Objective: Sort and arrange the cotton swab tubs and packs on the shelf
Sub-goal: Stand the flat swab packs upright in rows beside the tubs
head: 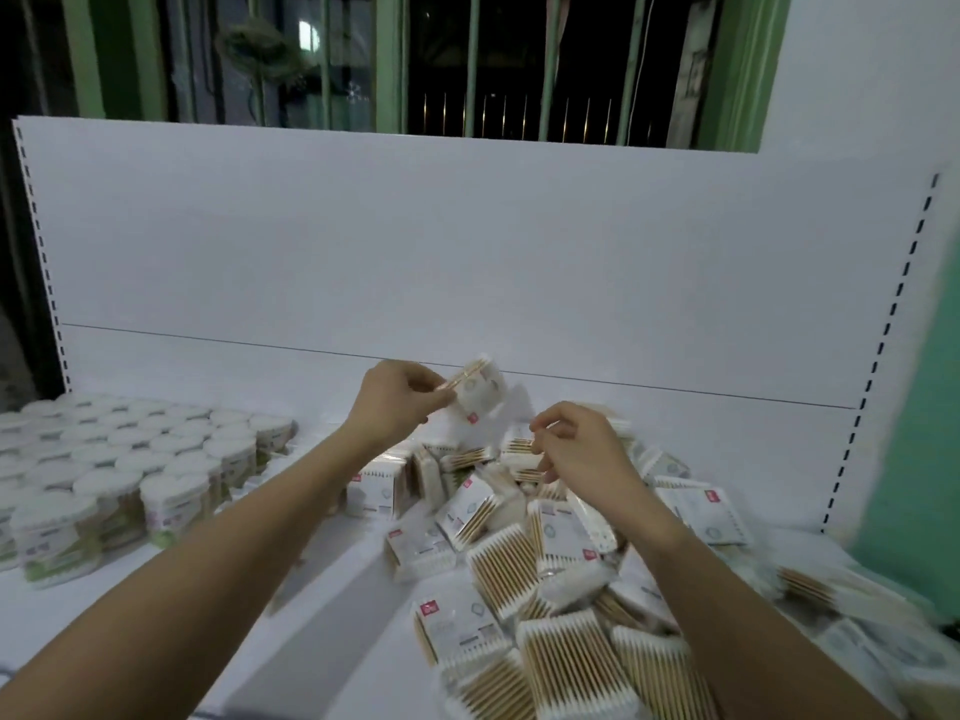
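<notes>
Two bare arms reach out before us over the white shelf [182,641], whose tall back panel [467,252] rises behind. Heaped loosely on the shelf's right side lies a pile of cotton swab packs [545,589], tumbled at all angles. On the left stand the cotton swab tubs [119,475] in close upright rows. Our left hand [389,407] pinches one swab pack [475,389], held tilted in the air above the pile. Our right hand [576,449] hovers over the heap with fingers curled; we cannot tell whether it holds anything.
</notes>
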